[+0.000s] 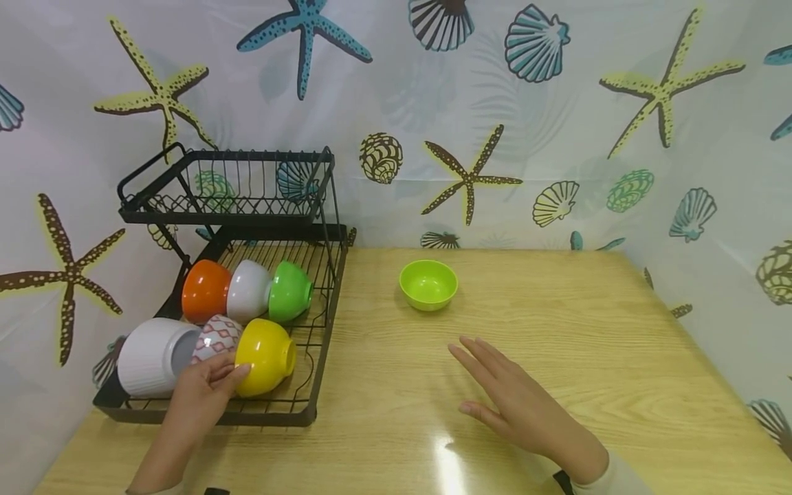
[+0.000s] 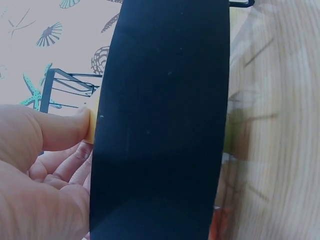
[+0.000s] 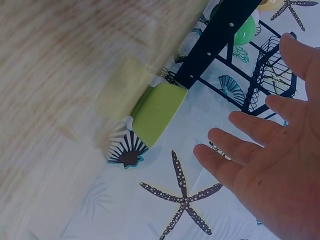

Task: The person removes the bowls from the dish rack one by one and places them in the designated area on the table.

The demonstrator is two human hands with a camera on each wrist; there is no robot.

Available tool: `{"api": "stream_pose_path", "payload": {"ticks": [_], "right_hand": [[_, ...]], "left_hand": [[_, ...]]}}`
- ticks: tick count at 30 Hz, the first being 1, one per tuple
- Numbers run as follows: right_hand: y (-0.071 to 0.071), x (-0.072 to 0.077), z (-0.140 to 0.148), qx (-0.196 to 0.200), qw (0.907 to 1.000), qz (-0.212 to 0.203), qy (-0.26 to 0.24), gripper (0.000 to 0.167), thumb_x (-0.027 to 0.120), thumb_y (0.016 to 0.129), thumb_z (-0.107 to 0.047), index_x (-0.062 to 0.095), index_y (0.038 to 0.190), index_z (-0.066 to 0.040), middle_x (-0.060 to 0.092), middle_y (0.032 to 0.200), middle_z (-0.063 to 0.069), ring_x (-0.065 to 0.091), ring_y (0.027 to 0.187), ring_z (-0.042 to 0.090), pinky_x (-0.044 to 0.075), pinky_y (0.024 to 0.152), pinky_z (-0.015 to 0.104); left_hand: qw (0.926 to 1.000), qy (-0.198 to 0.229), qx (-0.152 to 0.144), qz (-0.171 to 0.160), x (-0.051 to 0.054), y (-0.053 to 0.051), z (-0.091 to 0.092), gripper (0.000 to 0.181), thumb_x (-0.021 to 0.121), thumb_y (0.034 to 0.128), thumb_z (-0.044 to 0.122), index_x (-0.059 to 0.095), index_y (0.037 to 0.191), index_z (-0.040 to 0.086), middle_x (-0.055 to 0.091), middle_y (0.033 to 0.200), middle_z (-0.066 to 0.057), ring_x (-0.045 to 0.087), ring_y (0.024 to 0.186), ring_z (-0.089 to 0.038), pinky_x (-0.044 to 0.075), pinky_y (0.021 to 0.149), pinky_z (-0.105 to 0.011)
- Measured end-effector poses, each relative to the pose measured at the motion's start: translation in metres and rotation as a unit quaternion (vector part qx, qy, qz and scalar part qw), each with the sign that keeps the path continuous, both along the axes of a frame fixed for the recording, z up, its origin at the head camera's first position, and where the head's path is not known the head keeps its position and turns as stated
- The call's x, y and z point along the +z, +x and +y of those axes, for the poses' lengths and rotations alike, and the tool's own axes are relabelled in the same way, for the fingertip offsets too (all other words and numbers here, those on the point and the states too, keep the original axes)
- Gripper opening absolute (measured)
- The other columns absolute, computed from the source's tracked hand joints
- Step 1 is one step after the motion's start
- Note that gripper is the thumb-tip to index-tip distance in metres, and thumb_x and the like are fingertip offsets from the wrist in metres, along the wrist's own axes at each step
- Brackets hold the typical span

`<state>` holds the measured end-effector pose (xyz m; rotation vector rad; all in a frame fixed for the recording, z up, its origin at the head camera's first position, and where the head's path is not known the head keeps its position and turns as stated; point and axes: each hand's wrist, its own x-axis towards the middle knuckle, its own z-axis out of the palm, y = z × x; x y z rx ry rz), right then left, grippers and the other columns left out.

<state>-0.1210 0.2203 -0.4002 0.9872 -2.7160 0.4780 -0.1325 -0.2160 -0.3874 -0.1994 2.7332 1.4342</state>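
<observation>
My left hand [image 1: 207, 392] pinches the rim of a yellow bowl [image 1: 262, 357], which lies on its side at the front of the dish rack's lower tier. In the left wrist view the thumb presses a sliver of the yellow bowl [image 2: 92, 120]; the rack's black edge [image 2: 160, 120] hides the rest. Left of it stand a red-patterned bowl [image 1: 218, 337] and a large white bowl [image 1: 155, 357]. My right hand [image 1: 516, 402] hovers over the table with fingers straight, holding nothing. Beyond it a lime-green bowl [image 1: 428, 285] sits upright on the table.
The black two-tier dish rack [image 1: 312, 385] stands at the left of the wooden table [image 1: 557, 309]. Behind the yellow bowl, orange [image 1: 205, 292], white [image 1: 249, 292] and green [image 1: 289, 292] bowls lie in a row under the upper tier [image 1: 223, 220]. A patterned curtain [image 1: 383, 89] encloses the back and sides.
</observation>
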Motion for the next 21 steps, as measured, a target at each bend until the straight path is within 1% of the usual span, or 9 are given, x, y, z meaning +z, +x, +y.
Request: {"api": "stream_pose_path", "payload": {"ticks": [4, 10, 15, 21], "right_hand": [[-0.0002, -0.0003, -0.0001, 0.001, 1.0000, -0.004, -0.001, 0.076, 0.063, 0.091, -0.038, 0.023, 0.153, -0.019, 0.026, 0.156, 0.009, 0.034, 0.137, 0.037, 0.041, 0.102, 0.057], [-0.0005, -0.0014, 0.0000, 0.005, 1.0000, 0.004, -0.003, 0.076, 0.064, 0.091, -0.038, 0.024, 0.153, -0.018, 0.028, 0.155, 0.010, 0.035, 0.136, 0.037, 0.042, 0.101, 0.056], [-0.0008, -0.0021, 0.0000, 0.006, 1.0000, 0.002, -0.007, 0.076, 0.064, 0.091, -0.037, 0.024, 0.153, -0.018, 0.029, 0.155, 0.011, 0.035, 0.136, 0.036, 0.042, 0.101, 0.056], [-0.0006, -0.0015, 0.0024, -0.004, 1.0000, 0.000, -0.007, 0.078, 0.067, 0.089, -0.036, 0.025, 0.152, -0.017, 0.031, 0.154, 0.012, 0.037, 0.135, 0.037, 0.040, 0.102, 0.057]], "left_hand": [[0.9999, -0.004, -0.003, 0.009, 0.0002, -0.0006, 0.0011, 0.046, 0.056, 0.0980, 0.024, 0.051, 0.132, -0.007, 0.058, 0.127, -0.026, 0.060, 0.112, -0.029, 0.055, 0.084, -0.024], [1.0000, -0.003, -0.002, 0.002, 0.0000, -0.0014, 0.0012, 0.049, 0.056, 0.0980, 0.028, 0.051, 0.133, -0.006, 0.058, 0.128, -0.025, 0.060, 0.111, -0.027, 0.055, 0.083, -0.023], [1.0000, 0.001, 0.000, 0.003, 0.0011, -0.0006, 0.0018, 0.047, 0.055, 0.0982, 0.027, 0.052, 0.133, -0.004, 0.059, 0.127, -0.023, 0.061, 0.108, -0.021, 0.054, 0.080, -0.017], [1.0000, 0.006, -0.005, 0.003, 0.0038, 0.0008, 0.0031, 0.046, 0.056, 0.0981, 0.025, 0.052, 0.133, -0.004, 0.060, 0.126, -0.023, 0.062, 0.105, -0.019, 0.054, 0.079, -0.018]]}}
